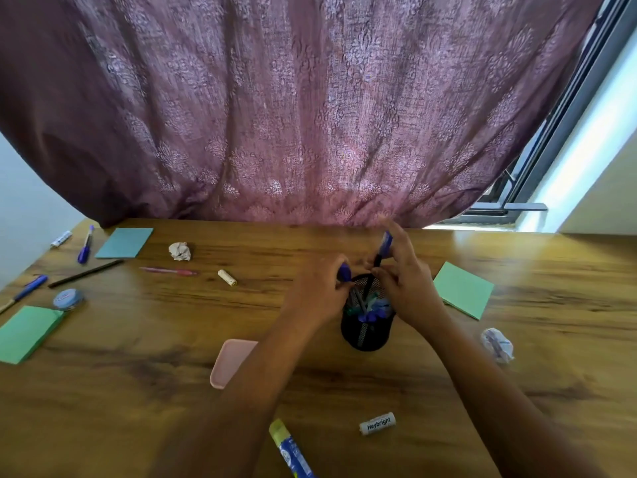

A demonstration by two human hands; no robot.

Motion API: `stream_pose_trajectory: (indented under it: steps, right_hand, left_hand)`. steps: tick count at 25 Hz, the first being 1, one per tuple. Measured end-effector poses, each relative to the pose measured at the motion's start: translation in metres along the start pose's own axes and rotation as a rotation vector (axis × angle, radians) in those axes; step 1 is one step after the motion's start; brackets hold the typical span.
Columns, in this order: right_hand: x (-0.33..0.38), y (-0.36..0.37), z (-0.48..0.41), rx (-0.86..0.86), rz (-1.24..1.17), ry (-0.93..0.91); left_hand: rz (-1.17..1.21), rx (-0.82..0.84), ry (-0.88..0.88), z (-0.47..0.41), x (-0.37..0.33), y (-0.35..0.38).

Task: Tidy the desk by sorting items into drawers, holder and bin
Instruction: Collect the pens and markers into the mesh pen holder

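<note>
On the counter (310, 391), roughly dead centre in the head view, the black mesh holder (367, 334) stands upright with both hands right over its mouth. The left hand (322, 293) has its fingers curled round a blue pen (344, 272) at the holder's left rim. The right hand (405, 281) is pinching a blue-capped pen (385, 244) that leans with its dark lower end down inside the holder, and its upper fingers are kinda fanned out. A bunch of pens already sit in there.

Room-wise, the left forearm passes over a pink tray (229, 363) near the holder's left. A green sticky pad (463, 289) lies near on the right, with a crumpled paper ball (498, 345) further out. Toward the front edge are a glue stick (291, 450) and a white battery (377, 423), both well apart from the holder.

The left side is the busy bit: a pink pen (169, 271), a small battery (227, 277), a paper wad (180, 251), a teal pad (124, 242) and a pencil (86, 273). There's also a round tape tin (68, 299) just beside a second green pad (26, 332) at the left edge. The back edge runs under a purple curtain (310, 115), and plain wood shows between it and the holder.
</note>
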State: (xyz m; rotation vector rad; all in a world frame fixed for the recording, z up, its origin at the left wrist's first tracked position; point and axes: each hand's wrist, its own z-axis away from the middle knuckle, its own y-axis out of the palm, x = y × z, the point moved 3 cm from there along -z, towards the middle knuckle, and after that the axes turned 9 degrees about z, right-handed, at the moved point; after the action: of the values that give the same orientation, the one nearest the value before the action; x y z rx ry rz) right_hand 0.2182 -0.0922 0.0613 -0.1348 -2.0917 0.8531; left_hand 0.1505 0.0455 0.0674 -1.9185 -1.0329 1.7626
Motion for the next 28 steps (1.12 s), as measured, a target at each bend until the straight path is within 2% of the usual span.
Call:
stream_pose_trajectory:
  steps: [3,6,9,14,16,20,25,28]
  right_hand:
    - [-0.001,0.004,0.002,0.019,0.059,-0.031]
    - [-0.001,0.006,0.002,0.046,0.14,-0.064]
    - [-0.002,0.008,0.004,0.086,0.203,-0.055]
    - [-0.009,-0.004,-0.001,-0.038,0.278,-0.037]
    - [-0.015,-0.011,-0.002,-0.07,0.305,0.019]
    - [-0.022,-0.016,0.001,-0.029,0.326,0.141]
    - [-0.002,-0.017,0.007,0.095,0.272,0.077]
    - [0.006,-0.017,0.008,0.144,0.223,0.075]
  left_hand:
    - [-0.185,0.055,-0.002,0.0,0.0,0.004]
    - [-0.203,0.067,-0.008,0.001,0.002,0.005]
    - [-0.075,0.092,-0.068,0.001,0.005,0.003]
    - [0.293,0.043,-0.246,0.006,0.008,0.002]
    - [0.373,0.044,-0.3,0.008,0.008,0.002]
    - [0.442,0.112,-0.325,0.01,0.005,0.005]
    - [0.329,0.171,-0.295,0.01,0.002,0.003]
    - [0.121,0.143,-0.183,0.012,-0.002,0.002]
